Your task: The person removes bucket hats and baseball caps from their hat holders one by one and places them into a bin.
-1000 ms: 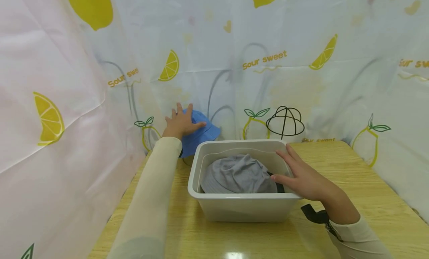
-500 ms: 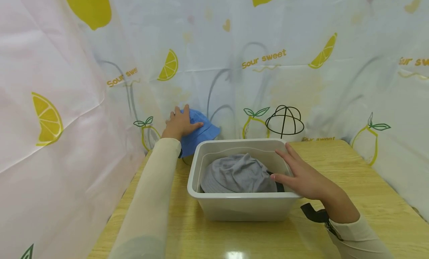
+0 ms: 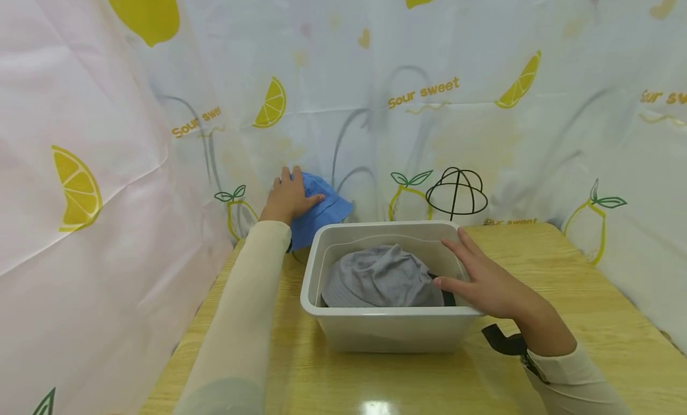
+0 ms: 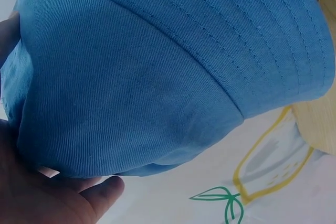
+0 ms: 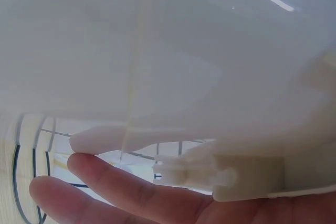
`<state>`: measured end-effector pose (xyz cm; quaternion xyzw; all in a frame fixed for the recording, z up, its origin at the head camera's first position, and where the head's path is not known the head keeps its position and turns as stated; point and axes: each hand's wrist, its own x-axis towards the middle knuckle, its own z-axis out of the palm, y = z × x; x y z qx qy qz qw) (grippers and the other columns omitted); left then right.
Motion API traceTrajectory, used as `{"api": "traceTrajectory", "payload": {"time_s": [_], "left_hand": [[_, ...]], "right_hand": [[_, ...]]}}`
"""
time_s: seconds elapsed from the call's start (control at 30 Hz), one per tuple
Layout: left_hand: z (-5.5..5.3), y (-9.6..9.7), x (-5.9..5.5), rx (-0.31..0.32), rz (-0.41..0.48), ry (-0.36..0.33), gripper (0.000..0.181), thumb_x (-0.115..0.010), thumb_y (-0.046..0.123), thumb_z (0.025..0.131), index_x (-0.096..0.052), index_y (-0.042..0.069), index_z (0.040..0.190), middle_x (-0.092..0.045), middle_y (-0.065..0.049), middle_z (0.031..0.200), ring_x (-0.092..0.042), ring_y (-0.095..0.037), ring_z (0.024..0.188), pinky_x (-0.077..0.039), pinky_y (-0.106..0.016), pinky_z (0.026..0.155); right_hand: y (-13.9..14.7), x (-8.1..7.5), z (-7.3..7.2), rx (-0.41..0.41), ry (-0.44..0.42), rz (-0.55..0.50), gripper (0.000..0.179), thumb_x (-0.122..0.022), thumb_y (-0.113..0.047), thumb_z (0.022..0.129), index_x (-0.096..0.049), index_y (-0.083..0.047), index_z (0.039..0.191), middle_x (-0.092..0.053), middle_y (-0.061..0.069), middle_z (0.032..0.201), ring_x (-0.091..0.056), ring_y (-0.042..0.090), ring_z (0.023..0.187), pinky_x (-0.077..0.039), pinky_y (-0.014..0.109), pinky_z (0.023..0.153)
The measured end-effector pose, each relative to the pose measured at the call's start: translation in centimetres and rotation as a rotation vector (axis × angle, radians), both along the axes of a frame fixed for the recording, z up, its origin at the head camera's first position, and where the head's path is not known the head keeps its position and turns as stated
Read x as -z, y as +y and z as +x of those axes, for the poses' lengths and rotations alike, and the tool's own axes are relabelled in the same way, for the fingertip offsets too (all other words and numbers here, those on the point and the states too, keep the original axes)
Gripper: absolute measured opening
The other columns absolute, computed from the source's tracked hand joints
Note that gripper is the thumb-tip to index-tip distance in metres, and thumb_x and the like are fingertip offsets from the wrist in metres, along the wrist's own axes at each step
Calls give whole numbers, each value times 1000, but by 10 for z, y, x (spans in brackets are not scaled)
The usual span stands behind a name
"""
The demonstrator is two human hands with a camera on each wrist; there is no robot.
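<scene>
A blue bucket hat stands at the back left, close to the curtain. My left hand grips its crown, thumb spread across the near side and fingers bent over the far side. The left wrist view shows the hat's stitched brim and the fingers at the crown's edge. My right hand rests at the right rim of a pale plastic bin, with its fingers straight and spread. A grey bucket hat lies inside the bin. The bin's smooth outer wall fills the right wrist view.
The bin stands on a wooden table. A black wire hat stand rises behind it at the right. A lemon-print curtain closes off the back and sides. Something black lies beside the grey hat.
My left fingers, spread out over the blue hat a second ago, have drawn together and bent around its crown. The right hand and the bin have stayed in place.
</scene>
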<state>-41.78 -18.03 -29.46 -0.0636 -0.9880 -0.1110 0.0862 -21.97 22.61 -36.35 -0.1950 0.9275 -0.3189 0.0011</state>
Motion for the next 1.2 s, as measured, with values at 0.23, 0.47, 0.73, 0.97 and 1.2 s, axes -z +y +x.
{"api": "traceTrajectory", "payload": {"time_s": [0.23, 0.47, 0.73, 0.97, 1.2], "left_hand": [[-6, 1, 0, -7, -46, 22, 110, -60, 62, 98, -4, -6, 163, -4, -30, 170, -18, -55, 153, -27, -65, 121], [-7, 2, 0, -5, -25, 29, 102, -63, 60, 97, -10, 7, 167, -3, -33, 169, -17, -57, 153, -28, -68, 119], [-2, 2, 3, -7, 104, -7, 85, -67, 53, 97, -20, 37, 166, 8, -37, 167, -7, -62, 152, -27, -78, 113], [-6, 2, 3, -26, 91, 37, 108, -70, 57, 94, -9, 5, 166, -6, -28, 171, -14, -54, 155, -27, -72, 118], [-7, 0, 7, -21, 63, 58, 106, -71, 56, 94, -11, 10, 167, -7, -31, 169, -16, -55, 154, -26, -69, 120]], "right_hand": [[-1, -1, 0, 2, -2, 0, 90, -60, -60, 99, -21, -15, 166, 13, 13, 173, -6, 53, 156, -22, 78, 113], [0, -2, 0, 1, 2, -2, 89, -60, -59, 100, -22, -14, 166, 14, 14, 173, -6, 53, 156, -22, 78, 113], [-1, -1, 0, -2, -8, -11, 87, -60, -59, 100, -24, -15, 166, 14, 13, 173, -4, 52, 157, -22, 78, 113], [1, -1, 0, 6, -6, -5, 86, -59, -59, 100, -26, -15, 165, 15, 13, 173, -6, 53, 156, -22, 78, 113], [0, -1, 0, 1, -14, -11, 85, -59, -59, 100, -27, -13, 165, 15, 13, 173, -4, 52, 157, -21, 77, 114]]}}
